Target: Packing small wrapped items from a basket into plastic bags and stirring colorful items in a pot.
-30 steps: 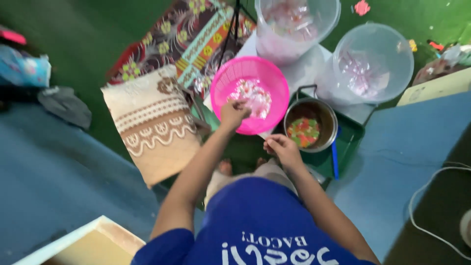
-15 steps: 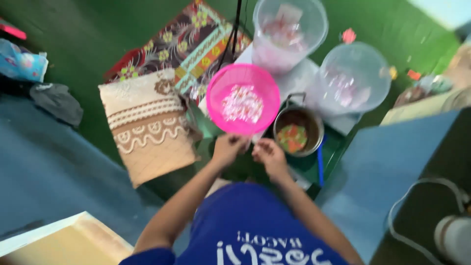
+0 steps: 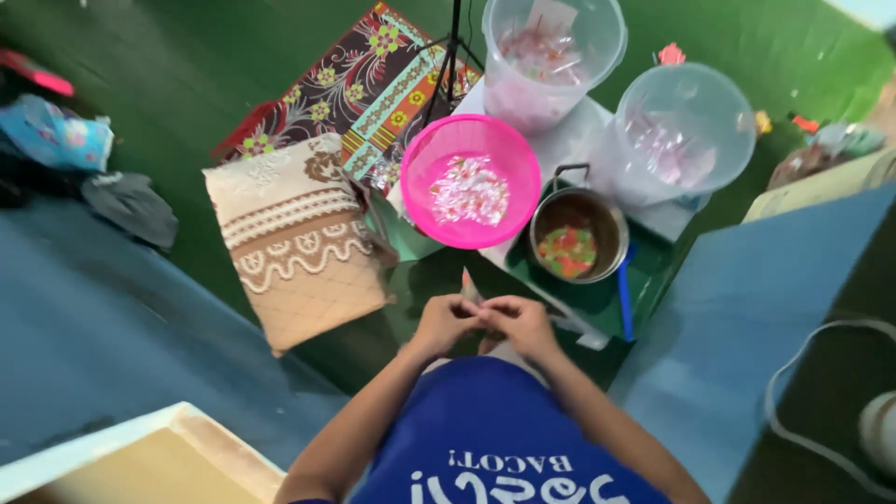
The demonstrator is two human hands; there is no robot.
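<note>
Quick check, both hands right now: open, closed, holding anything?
Left hand: closed, pinching a small wrapped piece together with the right.
Right hand: closed, fingertips meeting the left hand on the same piece.

Ahead of hands [image 3: 485,322]: open green floor strip, passable | beyond: pink bowl [image 3: 470,181] and metal pot [image 3: 578,233] side by side, little gap between | farther back: two clear tubs [image 3: 686,131] closed the way | left: beige cushion [image 3: 294,238] flanked | right: blue board [image 3: 747,317] bounded reach.
</note>
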